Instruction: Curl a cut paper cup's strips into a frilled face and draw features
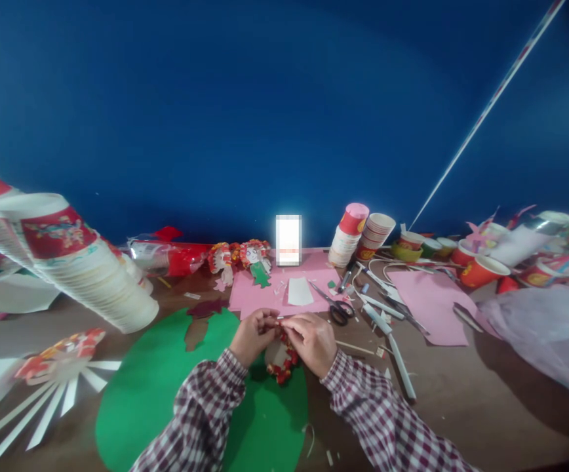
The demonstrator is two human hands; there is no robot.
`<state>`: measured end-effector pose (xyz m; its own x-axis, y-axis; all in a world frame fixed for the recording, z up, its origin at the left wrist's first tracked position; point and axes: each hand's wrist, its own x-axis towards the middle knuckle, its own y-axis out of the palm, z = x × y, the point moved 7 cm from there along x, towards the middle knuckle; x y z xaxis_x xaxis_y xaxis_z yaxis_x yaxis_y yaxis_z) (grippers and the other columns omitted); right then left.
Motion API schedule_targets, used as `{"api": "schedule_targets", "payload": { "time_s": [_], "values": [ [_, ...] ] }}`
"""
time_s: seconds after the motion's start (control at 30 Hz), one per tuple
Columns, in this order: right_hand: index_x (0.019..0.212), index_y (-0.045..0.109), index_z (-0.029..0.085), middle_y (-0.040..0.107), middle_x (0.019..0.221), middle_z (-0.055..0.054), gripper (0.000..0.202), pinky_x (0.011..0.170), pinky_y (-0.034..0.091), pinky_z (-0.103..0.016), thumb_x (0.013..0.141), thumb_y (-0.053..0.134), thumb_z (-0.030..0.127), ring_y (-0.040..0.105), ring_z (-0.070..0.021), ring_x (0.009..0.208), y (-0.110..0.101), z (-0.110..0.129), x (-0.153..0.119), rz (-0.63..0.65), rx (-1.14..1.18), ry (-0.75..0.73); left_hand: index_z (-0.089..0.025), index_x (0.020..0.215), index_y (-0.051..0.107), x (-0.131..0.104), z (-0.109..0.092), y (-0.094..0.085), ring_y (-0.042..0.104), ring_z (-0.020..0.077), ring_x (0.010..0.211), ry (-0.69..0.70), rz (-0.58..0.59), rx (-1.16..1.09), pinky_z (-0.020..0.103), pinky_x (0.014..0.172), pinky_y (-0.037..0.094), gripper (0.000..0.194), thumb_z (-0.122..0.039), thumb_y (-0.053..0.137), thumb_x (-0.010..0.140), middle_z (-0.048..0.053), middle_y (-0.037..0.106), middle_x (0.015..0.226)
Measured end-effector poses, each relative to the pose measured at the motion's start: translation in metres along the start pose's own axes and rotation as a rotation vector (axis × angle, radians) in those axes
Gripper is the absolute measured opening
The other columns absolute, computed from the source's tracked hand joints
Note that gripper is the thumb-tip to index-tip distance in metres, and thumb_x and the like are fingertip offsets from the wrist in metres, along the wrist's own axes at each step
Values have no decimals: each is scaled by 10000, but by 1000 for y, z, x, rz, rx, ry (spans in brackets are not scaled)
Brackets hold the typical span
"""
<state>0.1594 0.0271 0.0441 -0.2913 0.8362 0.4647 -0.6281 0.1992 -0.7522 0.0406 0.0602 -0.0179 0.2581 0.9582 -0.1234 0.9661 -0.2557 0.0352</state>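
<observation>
Both of my hands meet over the right part of a round green sheet point(141, 387). My left hand point(255, 337) has its fingers bent and pressed together at the upper edge of a round craft piece with a red and yellow ruffled rim point(281, 375). My right hand point(310, 341) pinches the same rim from the right. The piece hangs below my fingertips, its pale middle partly showing. Just left of my hands, dark red and brown paper shapes point(196, 333) lie on the green sheet.
Stacked paper cups point(82, 269) lean at left, near a cut cup with white strips point(68, 380). Pink sheets point(250, 298), black-handled scissors point(341, 313) and a glue gun point(395, 354) lie ahead and right. More cups point(348, 233) stand behind; a plastic bag point(550, 334) is far right.
</observation>
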Motion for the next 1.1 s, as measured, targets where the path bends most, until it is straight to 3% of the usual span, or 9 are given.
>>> {"api": "schedule_targets", "payload": {
  "time_s": [0.23,0.43,0.73,0.93,1.1],
  "values": [
    [892,621,220,643,833,-26,160,736,417,-242,822,480,191,564,-138,805,-1,0,1,13,2,-12,-118,972,490,-1,-3,0,591,134,642,33,27,63,254,628,447,372,-224,625,642,32,644,711],
    [889,616,215,640,842,-28,151,741,414,-247,814,490,180,561,-144,811,1,0,0,24,0,-2,-124,1006,467,-2,-3,5,590,132,704,17,47,-1,257,650,454,426,-187,631,618,55,624,843],
    [887,623,214,642,834,-33,166,728,415,-245,840,464,210,564,-141,802,-2,3,1,9,7,-11,-117,977,503,-2,-3,-1,568,121,615,28,6,9,235,608,426,393,-228,636,624,19,625,678],
    [904,614,226,636,840,-18,145,730,408,-241,822,496,209,557,-141,812,-1,3,0,23,2,0,-105,1031,468,-4,-5,1,535,100,555,8,50,-101,223,556,414,433,-328,605,686,-1,584,616],
    [854,615,219,634,819,-26,145,721,403,-235,826,475,191,560,-137,796,0,4,0,22,-28,-8,-105,990,494,-3,-4,-1,503,85,498,-1,6,-18,197,496,384,439,-368,624,663,-22,570,560]
  ]
}}
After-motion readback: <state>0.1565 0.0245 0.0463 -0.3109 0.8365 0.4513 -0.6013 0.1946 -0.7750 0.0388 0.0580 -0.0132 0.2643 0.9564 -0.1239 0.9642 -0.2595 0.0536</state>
